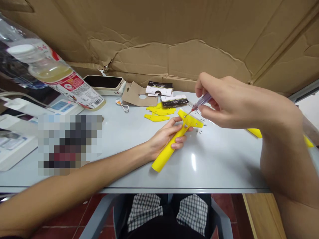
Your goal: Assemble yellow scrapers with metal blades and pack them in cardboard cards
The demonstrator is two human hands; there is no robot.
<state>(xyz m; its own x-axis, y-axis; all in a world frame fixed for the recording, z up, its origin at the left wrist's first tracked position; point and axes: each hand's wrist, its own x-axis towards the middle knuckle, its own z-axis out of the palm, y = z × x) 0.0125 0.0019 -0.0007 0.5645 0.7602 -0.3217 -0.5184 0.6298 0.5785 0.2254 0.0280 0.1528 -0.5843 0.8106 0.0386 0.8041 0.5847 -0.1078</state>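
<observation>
A yellow scraper (165, 154) with a round handle and a flat wide head lies tilted in my left hand (161, 141), whose fingers wrap round it just below the head. My right hand (231, 99) grips a small screwdriver (203, 101) with a see-through purplish handle. Its thin shaft points down to the left, and the tip meets a screw at the left hole of the scraper's head. Several small screws and nuts (200, 132) are scattered on the table right of the head. Flat yellow plates (157, 118) with holes lie behind my left hand.
Black-and-white packaging cards (159, 88) and a brown card (136, 94) lie at the back, beside a phone (104, 81) on a white box. A drink bottle (74, 86) and power strips (15, 139) stand left. More yellow pieces (254, 132) lie right. Cardboard (161, 26) walls the back.
</observation>
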